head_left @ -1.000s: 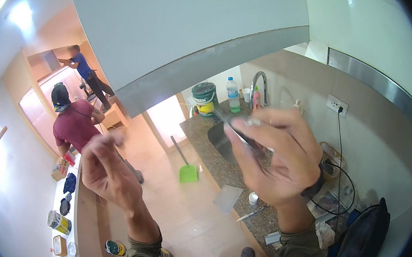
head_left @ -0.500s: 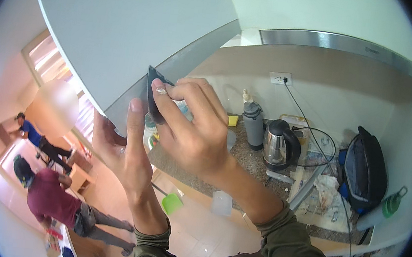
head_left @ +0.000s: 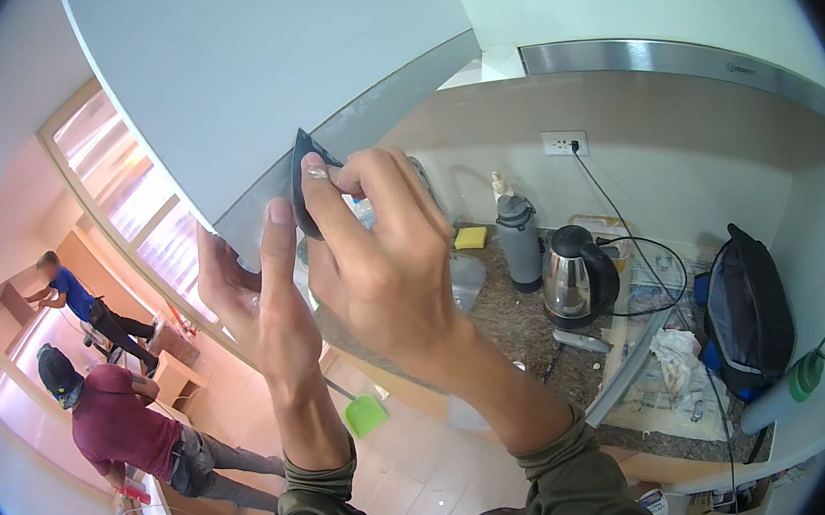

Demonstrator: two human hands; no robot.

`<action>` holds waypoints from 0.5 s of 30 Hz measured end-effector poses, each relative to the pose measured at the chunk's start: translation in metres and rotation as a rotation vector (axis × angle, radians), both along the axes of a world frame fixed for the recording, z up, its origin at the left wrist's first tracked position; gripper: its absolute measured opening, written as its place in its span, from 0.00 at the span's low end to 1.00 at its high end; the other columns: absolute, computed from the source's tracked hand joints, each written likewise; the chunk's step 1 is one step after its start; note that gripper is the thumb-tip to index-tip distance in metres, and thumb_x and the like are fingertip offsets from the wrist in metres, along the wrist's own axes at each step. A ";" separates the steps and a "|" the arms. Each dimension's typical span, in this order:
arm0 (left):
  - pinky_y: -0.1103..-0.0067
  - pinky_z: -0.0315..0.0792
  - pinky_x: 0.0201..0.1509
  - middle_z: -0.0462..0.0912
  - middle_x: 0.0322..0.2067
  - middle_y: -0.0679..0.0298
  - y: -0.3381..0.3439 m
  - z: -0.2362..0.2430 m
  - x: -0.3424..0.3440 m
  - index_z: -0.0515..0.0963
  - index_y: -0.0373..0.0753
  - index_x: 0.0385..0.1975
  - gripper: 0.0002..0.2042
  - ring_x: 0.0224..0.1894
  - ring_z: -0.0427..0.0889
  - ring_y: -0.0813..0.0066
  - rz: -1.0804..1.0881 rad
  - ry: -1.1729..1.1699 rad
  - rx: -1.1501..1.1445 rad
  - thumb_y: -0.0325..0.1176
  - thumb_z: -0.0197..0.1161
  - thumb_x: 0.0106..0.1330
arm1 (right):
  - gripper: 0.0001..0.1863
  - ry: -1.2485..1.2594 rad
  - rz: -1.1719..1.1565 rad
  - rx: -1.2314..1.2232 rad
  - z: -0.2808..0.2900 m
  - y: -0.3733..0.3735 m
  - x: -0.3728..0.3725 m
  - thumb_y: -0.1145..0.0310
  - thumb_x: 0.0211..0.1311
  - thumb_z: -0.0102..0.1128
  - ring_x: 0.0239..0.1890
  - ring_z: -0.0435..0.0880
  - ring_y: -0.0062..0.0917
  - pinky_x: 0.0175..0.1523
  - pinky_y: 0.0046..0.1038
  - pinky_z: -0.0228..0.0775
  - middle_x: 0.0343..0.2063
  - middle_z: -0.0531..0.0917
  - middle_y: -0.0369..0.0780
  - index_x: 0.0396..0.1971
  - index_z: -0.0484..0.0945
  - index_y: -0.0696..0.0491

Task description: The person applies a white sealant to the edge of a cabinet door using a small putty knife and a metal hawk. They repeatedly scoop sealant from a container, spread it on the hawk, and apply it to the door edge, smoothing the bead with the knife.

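Note:
A large pale-grey cabinet panel (head_left: 253, 50) fills the upper left, with a greyer strip along its lower edge. My left hand (head_left: 271, 308) grips the near lower corner of this panel, thumb on the strip and fingers partly hidden behind. Pinched in my right hand (head_left: 388, 255) is a thin dark flat piece (head_left: 302, 181) with a pointed upper corner; its exact kind cannot be made out. The piece stands against the panel's lower edge, just beyond my left thumb. White residue marks my right thumb.
On the speckled counter (head_left: 513, 354) stand a grey bottle (head_left: 519, 244), an electric kettle (head_left: 569, 274) and a yellow sponge (head_left: 470, 237). A black bag (head_left: 755, 304) and a green-lidded bottle (head_left: 801, 384) are farther right. Two people (head_left: 129, 419) work at the left; a green dustpan (head_left: 366, 415) lies below.
The view has shifted slightly, so the counter things appear a little farther right. Both hands keep their grips, and the dark piece stays at nearly the same spot on the panel edge.

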State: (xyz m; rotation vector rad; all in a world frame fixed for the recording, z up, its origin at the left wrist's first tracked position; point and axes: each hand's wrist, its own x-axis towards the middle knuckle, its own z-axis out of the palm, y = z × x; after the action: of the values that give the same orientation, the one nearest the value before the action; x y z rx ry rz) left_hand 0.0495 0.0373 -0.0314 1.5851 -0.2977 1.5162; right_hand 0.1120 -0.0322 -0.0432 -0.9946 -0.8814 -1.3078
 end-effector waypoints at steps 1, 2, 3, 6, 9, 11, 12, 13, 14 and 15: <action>0.75 0.71 0.55 0.80 0.46 0.56 -0.001 -0.001 0.000 0.73 0.28 0.54 0.17 0.48 0.79 0.72 -0.001 -0.005 -0.015 0.24 0.62 0.67 | 0.19 0.007 0.000 0.006 0.000 0.001 0.001 0.84 0.40 0.64 0.28 0.75 0.33 0.30 0.31 0.69 0.26 0.72 0.41 0.38 0.81 0.65; 0.75 0.73 0.55 0.80 0.47 0.55 0.002 -0.001 0.001 0.72 0.28 0.54 0.17 0.48 0.79 0.71 0.025 -0.004 0.008 0.24 0.61 0.68 | 0.19 0.017 0.009 0.004 0.002 0.002 0.003 0.84 0.40 0.64 0.28 0.75 0.33 0.30 0.31 0.69 0.26 0.72 0.41 0.38 0.81 0.65; 0.75 0.74 0.54 0.80 0.47 0.53 0.005 -0.001 0.002 0.71 0.28 0.55 0.16 0.48 0.80 0.69 0.049 -0.004 0.033 0.24 0.60 0.69 | 0.19 0.026 0.015 0.004 0.006 0.002 0.006 0.84 0.40 0.64 0.28 0.75 0.33 0.30 0.31 0.69 0.26 0.72 0.41 0.38 0.81 0.65; 0.75 0.72 0.55 0.80 0.47 0.54 0.006 0.000 0.004 0.71 0.28 0.55 0.17 0.48 0.80 0.70 0.044 -0.021 0.045 0.25 0.61 0.68 | 0.18 0.014 0.030 -0.001 0.008 0.002 0.011 0.84 0.40 0.65 0.28 0.75 0.33 0.29 0.32 0.68 0.26 0.72 0.41 0.38 0.81 0.65; 0.75 0.70 0.56 0.81 0.47 0.55 0.000 0.000 0.002 0.72 0.28 0.54 0.17 0.48 0.79 0.71 0.061 -0.003 -0.018 0.26 0.62 0.67 | 0.18 -0.015 0.057 0.008 0.004 0.002 0.005 0.83 0.40 0.65 0.27 0.75 0.33 0.28 0.32 0.67 0.26 0.72 0.41 0.37 0.80 0.66; 0.75 0.70 0.56 0.80 0.47 0.55 -0.002 -0.001 0.005 0.72 0.28 0.54 0.18 0.48 0.78 0.71 0.060 -0.020 -0.051 0.26 0.62 0.67 | 0.17 -0.017 0.047 0.007 0.004 0.002 0.005 0.83 0.41 0.65 0.27 0.75 0.33 0.28 0.32 0.67 0.25 0.72 0.41 0.37 0.80 0.66; 0.76 0.70 0.56 0.80 0.47 0.55 -0.001 -0.003 0.006 0.72 0.28 0.55 0.18 0.48 0.78 0.71 0.046 -0.047 -0.057 0.26 0.63 0.67 | 0.17 -0.007 0.029 0.000 0.003 0.002 0.006 0.83 0.41 0.65 0.27 0.75 0.33 0.28 0.32 0.67 0.25 0.72 0.41 0.36 0.80 0.66; 0.76 0.69 0.56 0.80 0.47 0.55 -0.001 -0.004 0.007 0.72 0.28 0.55 0.18 0.48 0.78 0.71 0.033 -0.073 -0.063 0.26 0.63 0.67 | 0.16 0.004 0.011 -0.007 0.002 0.002 0.007 0.83 0.42 0.65 0.27 0.75 0.33 0.28 0.32 0.68 0.25 0.72 0.41 0.36 0.80 0.66; 0.75 0.71 0.56 0.80 0.47 0.54 -0.001 -0.003 0.006 0.72 0.28 0.54 0.17 0.48 0.79 0.70 0.063 -0.069 -0.041 0.26 0.62 0.68 | 0.15 0.034 -0.009 -0.007 0.003 0.001 0.020 0.83 0.43 0.65 0.27 0.75 0.33 0.28 0.32 0.67 0.25 0.72 0.41 0.36 0.80 0.65; 0.75 0.72 0.56 0.80 0.47 0.53 -0.002 -0.002 0.006 0.72 0.27 0.53 0.16 0.47 0.80 0.70 0.090 -0.068 -0.022 0.26 0.61 0.68 | 0.15 0.060 -0.033 -0.010 0.005 0.001 0.033 0.83 0.43 0.65 0.26 0.75 0.33 0.28 0.32 0.67 0.25 0.72 0.41 0.36 0.80 0.65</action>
State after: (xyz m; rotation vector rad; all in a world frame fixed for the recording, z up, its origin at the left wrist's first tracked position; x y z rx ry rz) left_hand 0.0553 0.0349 -0.0339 1.5501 -0.2504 1.6391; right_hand 0.1447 -0.0314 -0.0385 -1.0544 -0.8300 -1.2956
